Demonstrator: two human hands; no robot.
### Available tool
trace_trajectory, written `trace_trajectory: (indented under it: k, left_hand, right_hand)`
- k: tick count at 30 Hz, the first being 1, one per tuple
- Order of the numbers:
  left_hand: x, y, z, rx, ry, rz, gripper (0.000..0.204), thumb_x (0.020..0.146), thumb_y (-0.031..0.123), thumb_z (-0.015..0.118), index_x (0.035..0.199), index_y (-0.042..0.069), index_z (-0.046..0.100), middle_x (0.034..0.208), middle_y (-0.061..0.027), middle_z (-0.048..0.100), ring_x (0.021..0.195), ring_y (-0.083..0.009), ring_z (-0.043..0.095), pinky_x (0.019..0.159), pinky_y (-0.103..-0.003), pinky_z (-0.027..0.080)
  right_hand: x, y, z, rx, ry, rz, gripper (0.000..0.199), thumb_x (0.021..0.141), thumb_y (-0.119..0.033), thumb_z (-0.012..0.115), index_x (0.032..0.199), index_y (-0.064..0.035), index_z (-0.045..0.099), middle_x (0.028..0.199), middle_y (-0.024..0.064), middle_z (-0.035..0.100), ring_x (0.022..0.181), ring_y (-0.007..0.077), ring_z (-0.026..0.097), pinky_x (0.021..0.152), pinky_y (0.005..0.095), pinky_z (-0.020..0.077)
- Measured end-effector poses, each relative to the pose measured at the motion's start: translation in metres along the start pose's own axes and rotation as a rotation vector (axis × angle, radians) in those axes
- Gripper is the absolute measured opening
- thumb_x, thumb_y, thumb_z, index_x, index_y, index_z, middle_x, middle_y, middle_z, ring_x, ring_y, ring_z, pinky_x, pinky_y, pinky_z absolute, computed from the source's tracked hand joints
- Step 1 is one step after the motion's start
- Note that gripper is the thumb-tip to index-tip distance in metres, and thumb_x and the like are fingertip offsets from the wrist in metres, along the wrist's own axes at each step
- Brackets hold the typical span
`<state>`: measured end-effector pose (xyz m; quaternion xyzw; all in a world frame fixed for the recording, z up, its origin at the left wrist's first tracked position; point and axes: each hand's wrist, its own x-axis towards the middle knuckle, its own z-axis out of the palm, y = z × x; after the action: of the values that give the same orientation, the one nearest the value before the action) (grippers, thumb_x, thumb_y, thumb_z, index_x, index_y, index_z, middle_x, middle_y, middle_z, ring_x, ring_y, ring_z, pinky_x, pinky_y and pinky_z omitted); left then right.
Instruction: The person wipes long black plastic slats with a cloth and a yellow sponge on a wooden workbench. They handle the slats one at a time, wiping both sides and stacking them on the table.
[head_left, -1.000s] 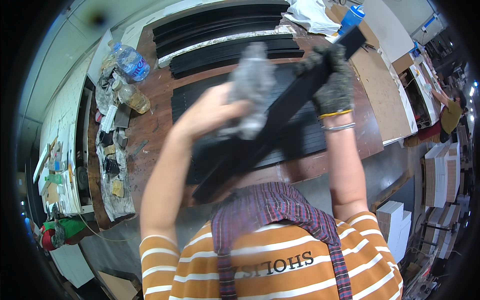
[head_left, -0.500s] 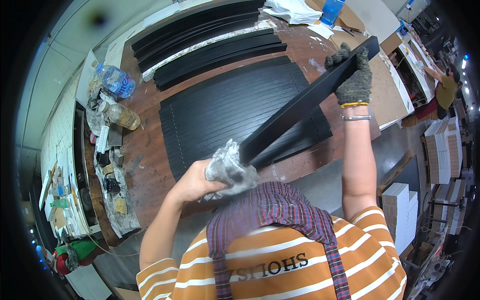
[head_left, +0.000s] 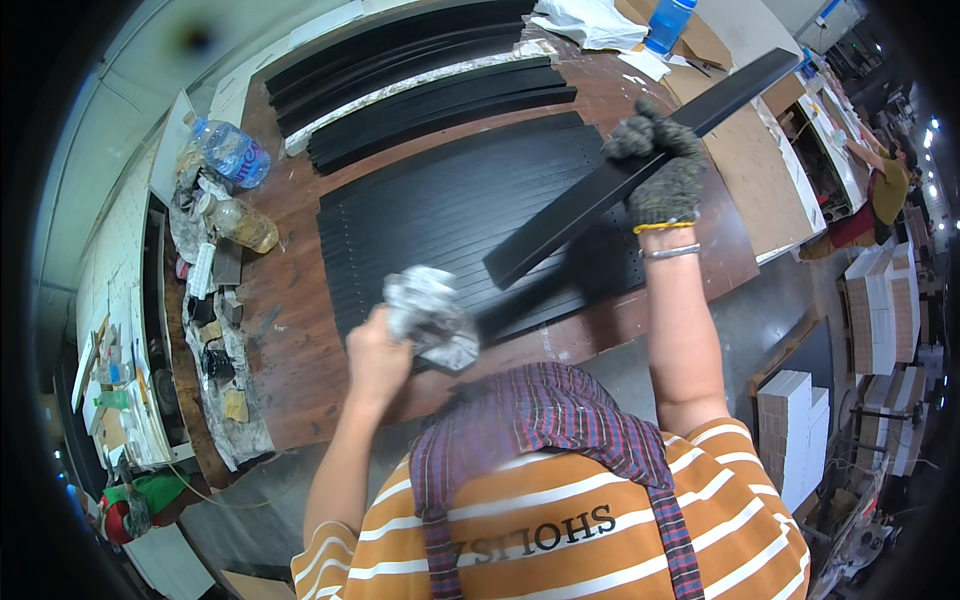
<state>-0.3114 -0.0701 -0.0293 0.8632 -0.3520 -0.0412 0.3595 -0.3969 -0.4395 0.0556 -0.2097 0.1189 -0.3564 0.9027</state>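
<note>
Since the earlier frame our left hand (head_left: 375, 350) has drawn the crumpled grey rag (head_left: 432, 318) off the long flat black strip (head_left: 628, 172); its grip stays closed on it. Our gloved right hand (head_left: 660, 170) keeps the matte strip clasped, raised aslant above ribbed black panels (head_left: 450, 215) on the brown table (head_left: 290, 330)

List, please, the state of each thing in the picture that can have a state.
Long black plank: lifted, tilted, held in the gloved right hand.
Grey rag: crumpled, gripped by the bare left hand.
Black slats: lying flat on the table.
Clear water bottle: lying on its side.
Blue bottle: upright.
</note>
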Motion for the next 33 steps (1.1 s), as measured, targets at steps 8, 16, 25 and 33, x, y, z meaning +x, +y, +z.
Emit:
trace_trajectory:
  k: [8,16,25,33]
  left_hand:
    - [0.078,0.062,-0.031,-0.793,-0.187,-0.095,0.038,0.091,0.026,0.075,0.113,-0.003,0.065,0.106,-0.0119,0.073,0.097,-0.0180,0.068,0.087,-0.034,0.054]
    - [0.042,0.060,0.020,-0.928,-0.510,-0.199,0.017,0.094,0.010,0.070,0.106,-0.002,0.073,0.098,-0.0022,0.071,0.091,-0.0097,0.063,0.084,-0.028,0.051]
    - [0.021,-0.036,-0.032,-0.482,0.244,-0.192,0.020,0.089,0.002,0.068,0.109,-0.002,0.071,0.096,-0.0083,0.075,0.084,-0.0149,0.068,0.079,-0.029,0.053]
    - [0.013,0.034,-0.031,-0.410,-0.124,-0.118,0.048,0.093,0.021,0.074,0.132,-0.004,0.061,0.116,-0.0160,0.073,0.109,-0.0237,0.069,0.095,-0.037,0.052]
  right_hand:
    - [-0.015,0.039,-0.001,0.159,-0.336,0.142,0.047,0.074,-0.009,0.061,0.119,0.0061,0.060,0.079,0.0014,0.044,0.067,0.0146,0.043,0.069,0.0313,0.0384]
    - [-0.010,0.023,0.001,0.155,-0.448,0.152,0.065,0.075,-0.013,0.066,0.133,0.0116,0.051,0.082,0.0031,0.048,0.072,0.0143,0.045,0.067,0.0291,0.0413]
    - [-0.002,0.015,-0.006,0.113,-0.503,0.057,0.070,0.080,-0.015,0.065,0.140,0.0125,0.043,0.081,-0.0009,0.040,0.069,0.0103,0.039,0.065,0.0278,0.0341]
    - [0.003,0.049,-0.012,0.188,-0.444,0.165,0.069,0.078,-0.011,0.063,0.140,0.0120,0.044,0.084,0.0013,0.043,0.071,0.0145,0.042,0.070,0.0298,0.0372]
